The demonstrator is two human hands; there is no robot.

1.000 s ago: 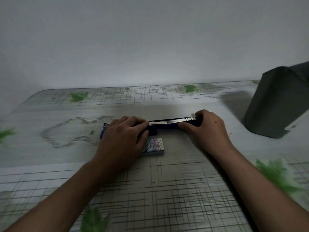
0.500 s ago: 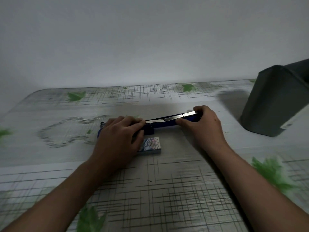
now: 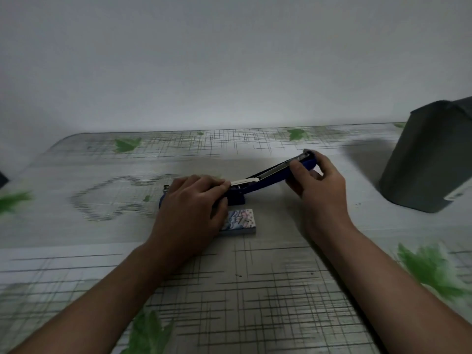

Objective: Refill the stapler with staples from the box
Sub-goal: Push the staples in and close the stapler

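Note:
A blue stapler (image 3: 263,182) lies in the middle of the table, hinged open. My left hand (image 3: 190,208) presses down on its base at the left and hides most of it. My right hand (image 3: 318,185) grips the far end of the blue arm with its silver staple channel and holds it raised at a slant to the right. A small patterned staple box (image 3: 241,221) lies closed on the table just in front of the stapler, partly under my left hand.
The table (image 3: 229,290) carries a cloth with grid lines and green leaves, its back edge against a plain wall. A dark grey bin-like container (image 3: 431,157) stands at the right.
My right hand has swung the stapler's arm upward from nearly flat to a clear slant. My left hand has stayed on the base. The box has not moved.

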